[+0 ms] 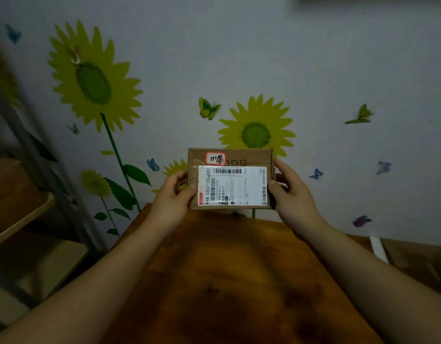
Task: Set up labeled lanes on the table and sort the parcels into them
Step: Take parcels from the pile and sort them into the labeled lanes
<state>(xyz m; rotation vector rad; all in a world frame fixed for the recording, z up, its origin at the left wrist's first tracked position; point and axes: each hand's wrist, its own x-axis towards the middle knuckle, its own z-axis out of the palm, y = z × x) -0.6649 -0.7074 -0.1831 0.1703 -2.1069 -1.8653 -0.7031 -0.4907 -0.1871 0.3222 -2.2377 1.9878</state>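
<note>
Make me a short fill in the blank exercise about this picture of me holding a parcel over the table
1. The cardboard parcel is held by ____ hands, the left hand and the right hand gripping opposite ends.
2. The white shipping label faces the ____.
3. The small sticker above the label has a ____ border.
4. The wall behind is decorated with butterflies and ____.

Missing words: two; camera; red; sunflowers

Matt cardboard parcel (pixel 230 157), glossy paper label (pixel 233 186), wooden table (pixel 234 281)
</note>
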